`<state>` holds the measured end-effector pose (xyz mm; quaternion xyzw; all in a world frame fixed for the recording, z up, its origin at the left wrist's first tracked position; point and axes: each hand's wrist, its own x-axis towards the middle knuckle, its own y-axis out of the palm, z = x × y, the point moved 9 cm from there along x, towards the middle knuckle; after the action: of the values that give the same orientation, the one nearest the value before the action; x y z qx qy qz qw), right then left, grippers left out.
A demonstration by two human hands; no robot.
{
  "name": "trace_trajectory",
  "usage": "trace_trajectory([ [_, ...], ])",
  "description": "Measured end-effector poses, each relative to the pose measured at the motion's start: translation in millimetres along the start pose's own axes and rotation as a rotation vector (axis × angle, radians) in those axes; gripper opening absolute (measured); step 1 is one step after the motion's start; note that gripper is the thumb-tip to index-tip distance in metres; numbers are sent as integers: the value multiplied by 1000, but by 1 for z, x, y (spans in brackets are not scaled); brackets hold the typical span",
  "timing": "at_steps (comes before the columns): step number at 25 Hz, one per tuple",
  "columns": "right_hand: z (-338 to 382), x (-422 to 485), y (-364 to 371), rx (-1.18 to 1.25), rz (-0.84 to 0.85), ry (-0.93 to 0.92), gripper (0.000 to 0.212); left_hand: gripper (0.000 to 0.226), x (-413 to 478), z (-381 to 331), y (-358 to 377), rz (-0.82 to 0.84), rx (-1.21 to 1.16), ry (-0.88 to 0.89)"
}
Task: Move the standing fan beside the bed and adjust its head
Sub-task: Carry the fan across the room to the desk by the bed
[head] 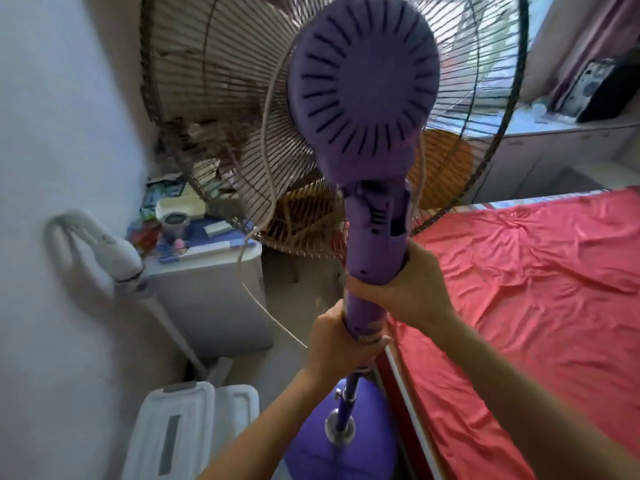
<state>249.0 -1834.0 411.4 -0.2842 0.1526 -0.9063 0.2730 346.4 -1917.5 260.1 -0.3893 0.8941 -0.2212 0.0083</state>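
Note:
A purple standing fan fills the middle of the view, seen from behind. Its round motor housing sits in front of a wide wire cage. My right hand grips the purple neck just under the housing. My left hand grips the neck lower down, where it meets the thin pole. The pole runs down to the round purple base on the floor, right against the side of the bed, which has a red sheet. A pale cord hangs from the fan.
A white wall stands close on the left with a white stick vacuum leaning on it. A cluttered white cabinet and a wicker chair stand ahead. White plastic bins sit on the floor at lower left. A window ledge runs behind the bed.

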Motion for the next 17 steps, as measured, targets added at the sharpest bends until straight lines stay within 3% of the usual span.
trace_trajectory([
  [12, -138, -13, 71, 81, 148, 158, 60, 51, 13, 123, 61, 41, 17, -191],
  [17, -175, -20, 98, 80, 166, 187, 55, 54, 13, 159, 74, 64, -50, -264],
])
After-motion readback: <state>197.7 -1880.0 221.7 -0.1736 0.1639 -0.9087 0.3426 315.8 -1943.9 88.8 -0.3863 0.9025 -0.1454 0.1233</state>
